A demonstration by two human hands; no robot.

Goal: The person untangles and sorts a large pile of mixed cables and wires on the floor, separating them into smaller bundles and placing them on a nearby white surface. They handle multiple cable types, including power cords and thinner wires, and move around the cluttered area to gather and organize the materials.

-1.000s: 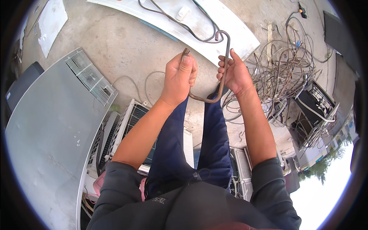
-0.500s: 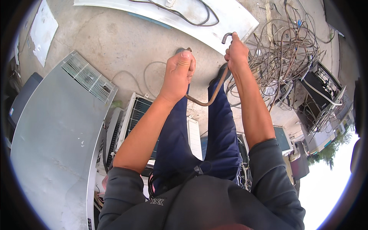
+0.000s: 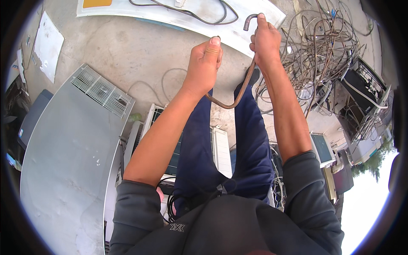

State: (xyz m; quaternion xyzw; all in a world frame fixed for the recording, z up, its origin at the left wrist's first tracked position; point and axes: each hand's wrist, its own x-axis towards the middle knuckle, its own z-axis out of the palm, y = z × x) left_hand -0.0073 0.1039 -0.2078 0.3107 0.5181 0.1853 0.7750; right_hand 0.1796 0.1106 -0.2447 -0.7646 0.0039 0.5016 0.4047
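Note:
Both my hands are raised in front of me, a little apart. My left hand is closed in a fist, thumb on top, round one end of a bent brown metal tube, copper-like in look. From there the tube sags in a U between my legs and rises to my right hand. That hand is closed on it too, thumb pressed along its upper part. Past the right fingers the tube curls over into a short downward hook. The end inside my left fist is mostly hidden.
A large tangle of brown tubes lies on the ground at the right, beside a black frame. Ahead is a white panel with a dark cable on it. A grey metal panel stands at the left. White grilled units are near my legs.
Both hands have moved slightly up and away from me, carrying the tube along. My grip looks the same, and the view has shifted a little.

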